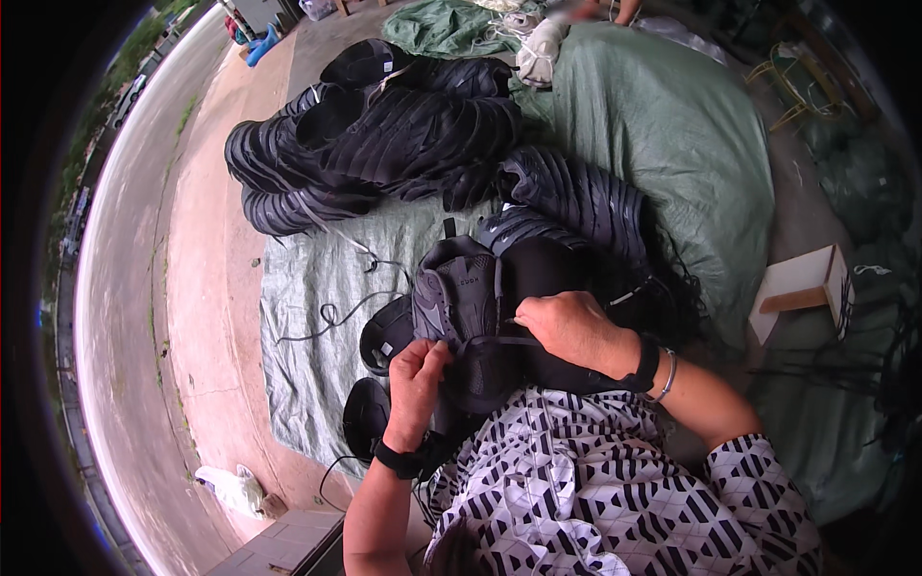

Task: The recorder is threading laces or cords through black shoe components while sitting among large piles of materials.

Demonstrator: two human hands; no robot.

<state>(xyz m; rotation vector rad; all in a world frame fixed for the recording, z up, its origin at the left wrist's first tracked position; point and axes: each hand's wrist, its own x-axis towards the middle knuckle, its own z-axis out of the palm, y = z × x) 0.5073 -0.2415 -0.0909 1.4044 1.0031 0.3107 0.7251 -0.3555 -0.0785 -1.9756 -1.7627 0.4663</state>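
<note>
A black and grey shoe upper (459,288) lies in front of me, its tongue facing up and its toe toward my lap. My left hand (418,374) is closed in a pinch at the upper's left eyelet edge. To the right of the upper, my right hand (571,331) is closed with thumb and finger together. A dark shoelace (501,340) stretches across the upper toward it; the very tip in the fingers is hard to see. More dark uppers (384,336) lie beside my left hand, partly covered.
Stacked bundles of black shoe uppers (384,144) lie ahead on a green tarpaulin (317,384). A tarp-covered heap (663,134) rises at the right, near a white and brown box-like piece (797,293). Loose laces (331,322) trail at left. Another person's hand (626,12) shows at the far edge.
</note>
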